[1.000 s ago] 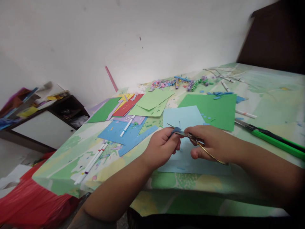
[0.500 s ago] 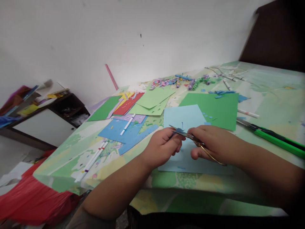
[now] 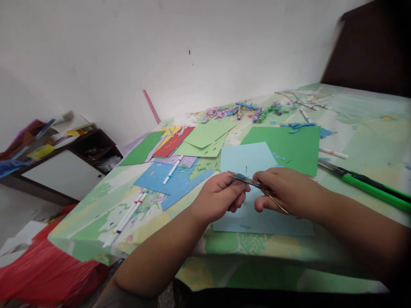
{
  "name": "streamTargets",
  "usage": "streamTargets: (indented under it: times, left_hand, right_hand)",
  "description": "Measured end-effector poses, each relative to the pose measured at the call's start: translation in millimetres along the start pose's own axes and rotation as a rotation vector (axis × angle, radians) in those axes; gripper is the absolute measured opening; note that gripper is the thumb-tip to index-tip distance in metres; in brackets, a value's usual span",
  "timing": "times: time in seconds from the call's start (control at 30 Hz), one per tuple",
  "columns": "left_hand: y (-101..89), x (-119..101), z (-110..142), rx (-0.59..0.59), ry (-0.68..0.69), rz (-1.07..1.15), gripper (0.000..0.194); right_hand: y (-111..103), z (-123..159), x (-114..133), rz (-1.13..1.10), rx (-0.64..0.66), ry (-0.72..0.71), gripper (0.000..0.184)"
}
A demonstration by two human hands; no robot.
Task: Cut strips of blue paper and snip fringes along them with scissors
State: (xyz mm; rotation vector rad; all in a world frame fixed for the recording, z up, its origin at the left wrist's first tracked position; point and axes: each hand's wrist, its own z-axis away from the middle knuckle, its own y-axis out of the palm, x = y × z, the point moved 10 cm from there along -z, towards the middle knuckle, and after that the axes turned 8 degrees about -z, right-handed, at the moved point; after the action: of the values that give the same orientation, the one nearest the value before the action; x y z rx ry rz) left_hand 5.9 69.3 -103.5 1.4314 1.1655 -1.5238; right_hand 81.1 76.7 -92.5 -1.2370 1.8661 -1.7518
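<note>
- The left hand [image 3: 220, 197] was pinching a small blue piece [image 3: 240, 176] between thumb and fingers; the grip was closed, though the lower part of the piece was hidden.
- The right hand [image 3: 287, 188] was gripping the scissors [image 3: 251, 181], with the gold handle [image 3: 282, 206] showing below it. How each finger sat in the loops could not be told.
- The blue piece was located at the blades, just beyond the left fingertips and above the light blue sheet [image 3: 245, 154].
- Change noted: the blades, which had stood somewhat apart a second earlier, appeared closer together, and the gold loop had drawn up toward the right palm.
- Assessment: this was consistent with a snip being closed on the blue piece. Whether the cut had gone through could not be confirmed.
- A thin blue sliver [image 3: 246, 169] showed against the light blue sheet, just beyond the blades, as it had before.
- The green sheet [image 3: 298, 147] and the green cutter [image 3: 372, 189] had not shifted on the table, and neither was being touched.
</note>
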Motion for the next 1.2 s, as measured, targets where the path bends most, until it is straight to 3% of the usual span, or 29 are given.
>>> streamTargets:
  times: [0.37, 0.87, 1.2]
  left_hand:
    - [-7.7, 11, -5, -0.047, -0.147, -0.059, 0.014]
    - [-16.0, 3, -3, -0.143, -0.093, -0.217, 0.021]
    - [-11.1, 4, -4, -0.101, -0.077, -0.278, 0.017]
  right_hand:
    - [5, -5, -12, -0.029, 0.059, 0.106, 0.037]
    - [14, -4, -8, -0.255, 0.147, 0.079, 0.035]
    - [17, -3, -3, -0.260, 0.165, 0.055, 0.033]
